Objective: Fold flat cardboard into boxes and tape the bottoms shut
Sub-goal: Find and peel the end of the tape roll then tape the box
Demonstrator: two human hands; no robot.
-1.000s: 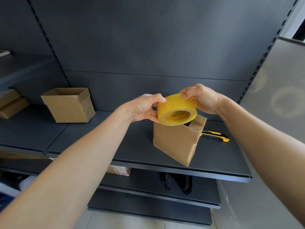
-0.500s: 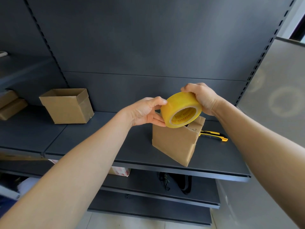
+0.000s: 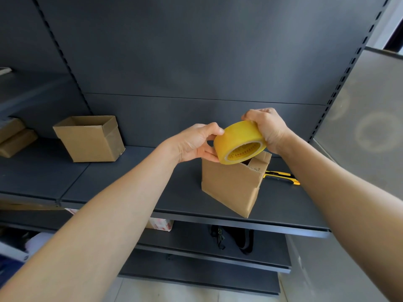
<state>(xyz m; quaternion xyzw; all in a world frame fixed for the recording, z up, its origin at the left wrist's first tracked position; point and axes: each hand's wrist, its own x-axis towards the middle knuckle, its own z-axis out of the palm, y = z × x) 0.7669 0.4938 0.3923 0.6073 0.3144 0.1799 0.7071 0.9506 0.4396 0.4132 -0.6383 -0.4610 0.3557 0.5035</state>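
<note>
Head view, looking down along two bare forearms that reach in from the bottom corners to meet right of the frame's centre. Between them is a yellow tape roll (image 3: 237, 136), tipped so its printed core faces down and toward us. The right hand (image 3: 268, 127) grips it from above and from the right, fingers curled over the outer wrap. The left hand (image 3: 192, 142) pinches the roll's left edge, with the thumb laid on top of the wrap and the fingers tucked beneath it. The roll hangs just over the top of a small cardboard box (image 3: 229, 184); I cannot tell whether the two touch. That box stands on the dark grey shelf (image 3: 130, 184) near its front lip, one corner turned toward us, with a short flap sticking up on its right side. Just behind and to the right of it, lying flat on the same shelf, is a yellow and black utility knife (image 3: 281, 176), partly hidden by the right forearm. Well apart, in the left middle of the frame, a second cardboard box (image 3: 89, 140) sits upright with its top open. At the far left edge lie two flattened cardboard pieces (image 3: 15, 138), one on the other. On the shelf below, a white and red package (image 3: 160, 223) peeps out, and dark straps (image 3: 237, 238) lie further right.
</note>
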